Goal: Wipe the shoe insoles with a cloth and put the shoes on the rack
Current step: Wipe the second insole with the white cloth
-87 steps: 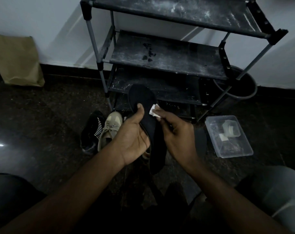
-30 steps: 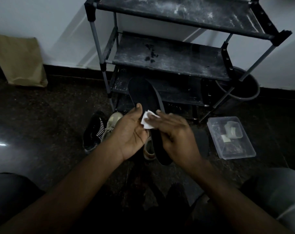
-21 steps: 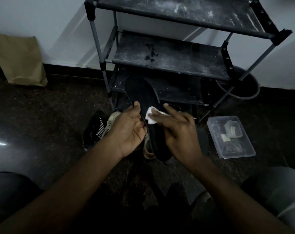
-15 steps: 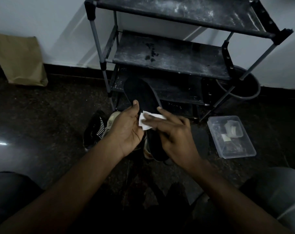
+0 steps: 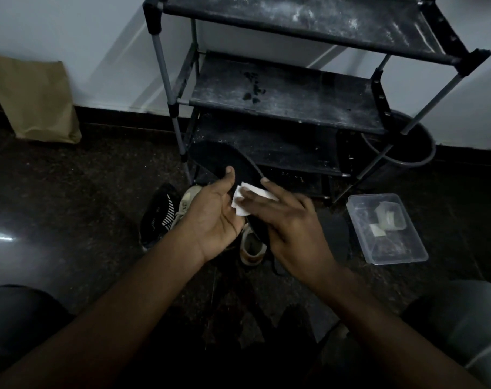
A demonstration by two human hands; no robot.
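My left hand (image 5: 213, 217) grips a black insole (image 5: 224, 161) from beneath, thumb on its top face, toe end pointing up toward the rack. My right hand (image 5: 292, 226) lies across the insole's middle, its straight fingers pressing a small white cloth (image 5: 255, 190) onto it; its thumb is hidden. On the floor under my hands sit a black shoe with white stripes (image 5: 157, 214) and a beige shoe (image 5: 185, 203). A second beige shoe (image 5: 251, 245) shows between my wrists. The dusty black shoe rack (image 5: 280, 96) stands just behind, its shelves bare.
Another dark insole (image 5: 334, 231) lies on the floor beside my right hand. A clear plastic box (image 5: 384, 228) with small pieces inside sits to the right. A dark bucket (image 5: 407, 153) stands behind the rack's right leg, and a brown paper bag (image 5: 34, 99) leans on the wall at left.
My right hand has rubbed the cloth back and forth across the insole and now sits nearer my left palm. The insole's toe has tilted a little to the left.
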